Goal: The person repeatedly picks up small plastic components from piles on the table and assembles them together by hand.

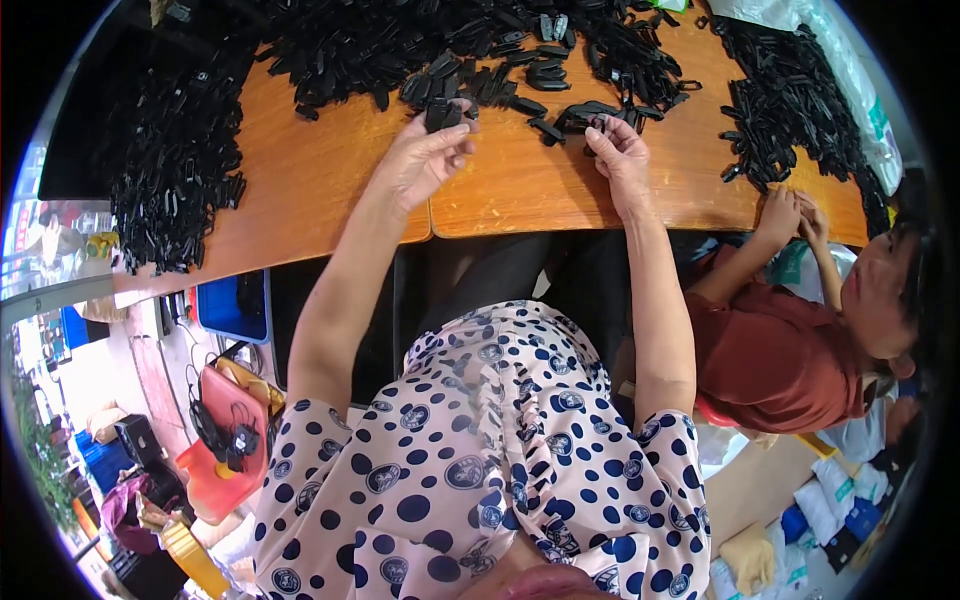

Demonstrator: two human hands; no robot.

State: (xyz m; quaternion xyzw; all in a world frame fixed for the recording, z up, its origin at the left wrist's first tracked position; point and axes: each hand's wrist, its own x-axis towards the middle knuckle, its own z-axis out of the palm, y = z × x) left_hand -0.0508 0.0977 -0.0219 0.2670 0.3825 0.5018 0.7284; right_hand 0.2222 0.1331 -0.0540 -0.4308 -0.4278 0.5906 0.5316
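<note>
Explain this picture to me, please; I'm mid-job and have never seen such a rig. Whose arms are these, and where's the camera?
There's no robot here: a person works bare-handed. One wide fisheye camera on their head looks down, so straight edges bend and their arms and spotted shirt fill the lower middle. Left in the picture is their left.

Heaps of black parts lie on the wooden table. The left hand holds a dark piece; the right hand pinches a smaller one, too small to make out.

At right sits another person, in a reddish top.
</note>
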